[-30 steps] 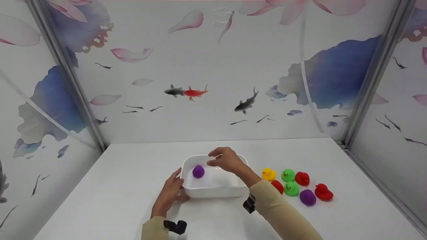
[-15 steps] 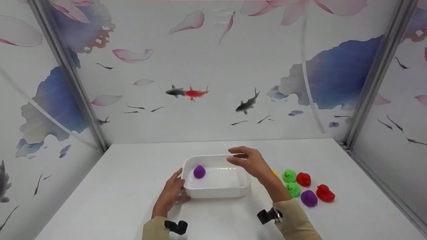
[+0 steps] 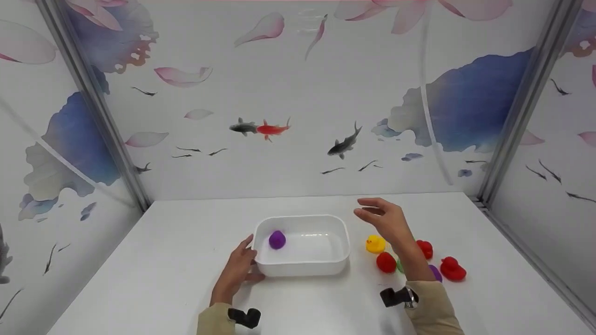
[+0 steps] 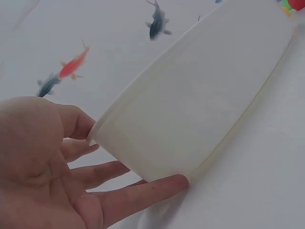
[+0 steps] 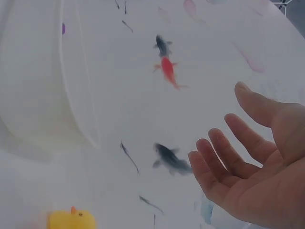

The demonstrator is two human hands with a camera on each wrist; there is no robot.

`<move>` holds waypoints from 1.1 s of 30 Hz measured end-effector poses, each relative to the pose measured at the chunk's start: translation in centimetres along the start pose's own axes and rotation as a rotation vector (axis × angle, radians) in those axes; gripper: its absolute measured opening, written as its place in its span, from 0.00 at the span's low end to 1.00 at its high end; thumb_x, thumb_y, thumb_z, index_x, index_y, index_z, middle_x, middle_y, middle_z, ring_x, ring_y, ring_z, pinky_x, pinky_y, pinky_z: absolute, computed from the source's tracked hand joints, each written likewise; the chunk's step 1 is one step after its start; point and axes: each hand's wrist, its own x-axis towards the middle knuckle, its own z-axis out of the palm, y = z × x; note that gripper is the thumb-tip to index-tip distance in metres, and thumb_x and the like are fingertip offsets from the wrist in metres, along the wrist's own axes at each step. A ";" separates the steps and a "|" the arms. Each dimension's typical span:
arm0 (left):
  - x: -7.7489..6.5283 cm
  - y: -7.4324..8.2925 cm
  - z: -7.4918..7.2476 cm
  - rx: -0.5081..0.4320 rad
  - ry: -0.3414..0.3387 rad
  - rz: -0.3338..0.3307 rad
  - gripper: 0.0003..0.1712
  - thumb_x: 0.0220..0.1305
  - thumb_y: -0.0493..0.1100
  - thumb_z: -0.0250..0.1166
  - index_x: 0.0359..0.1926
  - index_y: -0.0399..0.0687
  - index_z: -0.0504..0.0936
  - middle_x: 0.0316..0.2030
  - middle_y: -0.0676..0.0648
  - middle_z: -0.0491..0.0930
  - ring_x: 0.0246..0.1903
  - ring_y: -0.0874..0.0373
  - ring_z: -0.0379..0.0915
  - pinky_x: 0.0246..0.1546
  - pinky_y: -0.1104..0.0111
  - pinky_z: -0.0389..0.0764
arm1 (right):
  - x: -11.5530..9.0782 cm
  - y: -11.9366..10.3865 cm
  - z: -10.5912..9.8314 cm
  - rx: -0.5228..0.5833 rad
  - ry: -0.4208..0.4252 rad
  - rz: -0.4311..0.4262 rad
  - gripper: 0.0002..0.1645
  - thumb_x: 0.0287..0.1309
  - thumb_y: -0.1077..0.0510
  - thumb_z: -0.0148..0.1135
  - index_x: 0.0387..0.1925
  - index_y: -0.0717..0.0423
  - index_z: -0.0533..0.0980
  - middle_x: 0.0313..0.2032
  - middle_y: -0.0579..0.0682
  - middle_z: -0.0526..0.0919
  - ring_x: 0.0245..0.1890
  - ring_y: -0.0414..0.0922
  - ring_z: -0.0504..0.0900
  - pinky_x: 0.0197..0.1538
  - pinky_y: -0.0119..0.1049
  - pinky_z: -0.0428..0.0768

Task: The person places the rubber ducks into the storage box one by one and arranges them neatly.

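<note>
A white plastic tub [image 3: 301, 267] stands at mid table with a small purple toy [image 3: 277, 240] inside, towards its left end. My left hand [image 3: 238, 269] holds the tub's left end. In the left wrist view its fingertips lie at the rim and along the lower edge of the end wall. My right hand [image 3: 387, 222] is in the air to the right of the tub, fingers loosely bent and holding nothing. Below it are a yellow rubber duck [image 3: 375, 244] and a round red toy [image 3: 386, 262]. The right forearm hides most of a green toy [image 3: 400, 265].
Beyond the right forearm are a red toy [image 3: 425, 249], a partly hidden purple toy [image 3: 436, 272] and a red rubber duck [image 3: 452, 269]. White panels [image 3: 298, 177] printed with fish and petals enclose the table, with metal posts [image 3: 519, 102] at the corners.
My right hand has moved right, from over the tub to beyond its right end, and its forearm now covers some of the toys. The left hand and tub stay put.
</note>
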 end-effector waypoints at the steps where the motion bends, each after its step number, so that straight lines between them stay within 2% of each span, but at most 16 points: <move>1: 0.0 0.1 0.0 -0.001 -0.002 0.001 0.36 0.76 0.40 0.45 0.80 0.44 0.46 0.72 0.26 0.59 0.66 0.30 0.67 0.44 0.52 0.89 | 0.1 0.3 -0.3 -0.008 0.008 0.006 0.34 0.62 0.42 0.67 0.65 0.50 0.74 0.67 0.57 0.75 0.66 0.56 0.76 0.70 0.52 0.73; 9: 0.0 0.0 0.0 0.008 0.003 0.005 0.36 0.76 0.41 0.45 0.80 0.45 0.46 0.72 0.27 0.60 0.66 0.30 0.67 0.45 0.53 0.89 | 0.7 2.9 -1.4 -0.087 0.017 0.028 0.36 0.61 0.41 0.67 0.67 0.50 0.72 0.69 0.58 0.71 0.68 0.58 0.72 0.70 0.52 0.73; 15: 0.0 -0.1 0.0 0.011 -0.002 0.013 0.36 0.76 0.41 0.45 0.80 0.45 0.46 0.71 0.26 0.60 0.65 0.30 0.68 0.46 0.52 0.89 | 1.3 4.6 -1.4 -0.156 0.008 0.085 0.37 0.62 0.43 0.67 0.68 0.51 0.70 0.70 0.59 0.70 0.70 0.61 0.69 0.70 0.54 0.73; 21: -0.1 0.0 0.0 0.002 -0.002 0.002 0.36 0.75 0.41 0.45 0.80 0.45 0.46 0.70 0.26 0.62 0.65 0.30 0.68 0.46 0.52 0.89 | 1.7 6.1 -1.4 -0.173 -0.012 0.144 0.36 0.62 0.45 0.68 0.68 0.51 0.70 0.71 0.60 0.69 0.70 0.60 0.69 0.70 0.52 0.73; 33: 0.1 -0.1 0.0 -0.009 0.007 0.001 0.36 0.75 0.40 0.45 0.80 0.45 0.48 0.69 0.27 0.64 0.63 0.33 0.71 0.45 0.54 0.89 | 2.0 7.1 -0.8 -0.213 -0.062 0.255 0.37 0.62 0.48 0.68 0.69 0.52 0.69 0.72 0.62 0.66 0.71 0.62 0.67 0.69 0.52 0.74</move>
